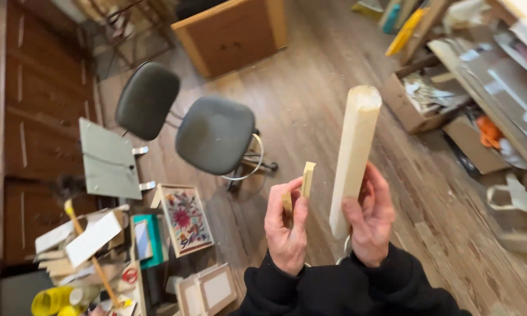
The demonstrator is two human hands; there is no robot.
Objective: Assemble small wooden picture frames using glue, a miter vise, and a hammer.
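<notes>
My left hand (286,225) pinches a small pale wood piece (307,177), held upright between thumb and fingers. My right hand (370,216) grips the lower part of a long, thick pale wood block (355,149) that stands nearly upright, its rounded top end near the camera. The two hands are close together, the two wood pieces a little apart. Black sleeves cover both wrists.
A grey swivel chair (214,134) stands on the wooden floor (310,99) ahead. At left lie a floral framed picture (184,219), small frames (208,289), a grey board (108,158) and clutter. A wooden cabinet (231,35) is behind; cardboard boxes (415,99) and a cluttered bench at right.
</notes>
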